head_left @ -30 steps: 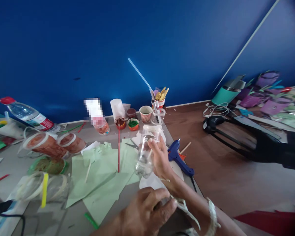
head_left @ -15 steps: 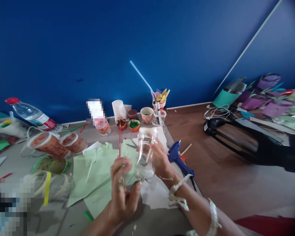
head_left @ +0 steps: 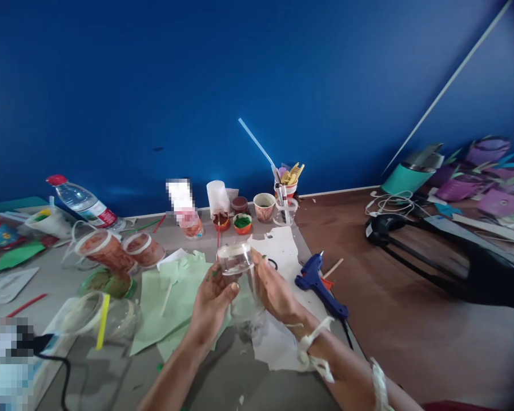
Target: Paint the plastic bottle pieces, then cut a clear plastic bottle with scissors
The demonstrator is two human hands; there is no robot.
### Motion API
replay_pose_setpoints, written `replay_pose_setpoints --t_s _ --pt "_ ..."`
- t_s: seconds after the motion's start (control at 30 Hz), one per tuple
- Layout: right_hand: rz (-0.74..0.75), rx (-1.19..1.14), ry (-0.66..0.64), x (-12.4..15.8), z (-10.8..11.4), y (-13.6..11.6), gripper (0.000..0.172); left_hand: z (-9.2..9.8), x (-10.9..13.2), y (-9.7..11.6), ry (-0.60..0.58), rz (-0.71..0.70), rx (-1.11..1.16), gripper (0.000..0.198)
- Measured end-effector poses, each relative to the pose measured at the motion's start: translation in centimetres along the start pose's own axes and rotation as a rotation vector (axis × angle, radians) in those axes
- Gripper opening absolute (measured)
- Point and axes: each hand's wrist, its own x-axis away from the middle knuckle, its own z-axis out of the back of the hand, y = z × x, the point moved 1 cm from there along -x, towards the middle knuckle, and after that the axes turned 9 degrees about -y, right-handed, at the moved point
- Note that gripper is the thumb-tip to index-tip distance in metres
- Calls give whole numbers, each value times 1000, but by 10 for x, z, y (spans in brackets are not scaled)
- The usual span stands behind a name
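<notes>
A clear cut plastic bottle (head_left: 242,297) is between my two hands, low over the table. My left hand (head_left: 212,299) is closed on its left side, thumb across the front. Along its right side lies my right hand (head_left: 277,285), closed round it, with the fingertips partly hidden. A thin red stick (head_left: 218,235) rises behind the bottle toward an orange tub; I cannot tell whether my left hand holds it. Under and beside the hands are pale green paper sheets (head_left: 152,311) and torn white paper (head_left: 276,345). A blue glue gun (head_left: 319,282) lies right of my right hand.
Small tubs with green paint (head_left: 242,224) and brown paint stand at the back, near a paper cup (head_left: 264,206) and a cup of plastic cutlery (head_left: 288,187). Brown-painted containers (head_left: 105,248) and a water bottle (head_left: 85,205) are left. A black strap-like device (head_left: 449,254) lies right.
The bottle has turned, bringing a clear round end up toward me. My left hand has moved up along its side, and the view has shifted slightly left.
</notes>
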Motion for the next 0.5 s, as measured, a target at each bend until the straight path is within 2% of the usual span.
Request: replay_pose_setpoints --t_s 0.1,0.2,0.27,0.4,0.5 --pt "-99 -176 -95 -6 1 -8 49 1 -1 5 31 19 120 44" --pt "-140 -278 -15 -11 9 -15 47 4 0 11 25 56 234 44" --pt "-104 -319 50 -13 16 -17 40 6 1 13 16 82 299 45" --pt "27 -191 118 -11 18 -14 31 8 -1 12 22 122 400 40" --pt "25 -72 118 -7 13 -11 28 9 -2 9 67 152 451 35"
